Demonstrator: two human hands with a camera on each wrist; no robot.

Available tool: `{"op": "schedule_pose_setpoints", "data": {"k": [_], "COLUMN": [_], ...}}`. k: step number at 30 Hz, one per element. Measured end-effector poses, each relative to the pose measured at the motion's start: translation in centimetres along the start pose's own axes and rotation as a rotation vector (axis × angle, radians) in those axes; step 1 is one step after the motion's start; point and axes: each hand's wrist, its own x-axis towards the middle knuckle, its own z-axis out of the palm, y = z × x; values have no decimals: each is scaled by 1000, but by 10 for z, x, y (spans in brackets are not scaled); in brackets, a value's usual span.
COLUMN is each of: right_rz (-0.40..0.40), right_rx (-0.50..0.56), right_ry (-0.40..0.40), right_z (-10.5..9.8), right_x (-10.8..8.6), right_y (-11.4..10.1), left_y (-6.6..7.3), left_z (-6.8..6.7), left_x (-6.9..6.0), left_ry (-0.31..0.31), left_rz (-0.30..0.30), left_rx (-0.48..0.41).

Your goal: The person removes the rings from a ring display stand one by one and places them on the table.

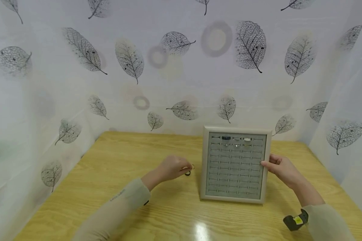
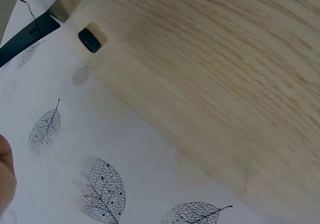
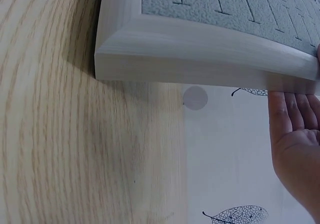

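An upright display frame [image 1: 203,167] with a slotted grey pad [image 3: 230,4] holds several rings in its top two rows. My right hand [image 1: 285,170] grips its right edge, thumb on the front and fingers behind; in the right wrist view the hand [image 3: 300,144] is against the frame's side [image 3: 200,69]. Left of the frame, my left hand [image 1: 173,167] pinches a small gold-coloured ring [image 1: 193,166] at its fingertips. A black ring [image 1: 187,173] is just below those fingertips and stands on the table in the left wrist view [image 2: 90,40], where only part of the hand [image 2: 6,176] shows.
The wooden table [image 1: 123,150] reaches back to a hanging leaf-print cloth [image 1: 181,77], which also runs along both sides. A black device with a yellow label [image 1: 298,220] is at the right sleeve. A dark strap end [image 1: 146,203] shows under the left cuff.
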Motion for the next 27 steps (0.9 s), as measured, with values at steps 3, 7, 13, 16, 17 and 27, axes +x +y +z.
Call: {"op": "schedule_pose_setpoints", "data": {"k": [3,7,13,16,17,27], "right_rz": [1,-9,-12,-15,-18,-34], "right_rx": [6,13,11,27,33,52], "right_ry": [-1,1,10,8,6,-2], "right_z": [0,0,-1,-1,-1,-2], "right_x": [0,0,1,1,1,0], "right_y": [0,0,3,4,4,5], "left_y": [-1,-2,-3,-2,-2,-11], "left_z": [4,8,12,13,13,12], "left_x": [-4,-8,-12,-13,-13,-19], "left_ry": [-63,-116,-245,-308,-325,-432], "left_rz": [12,31,12,-20,-30,-151], "left_rx": [-17,-22,-33,-18,-13,-38]}}
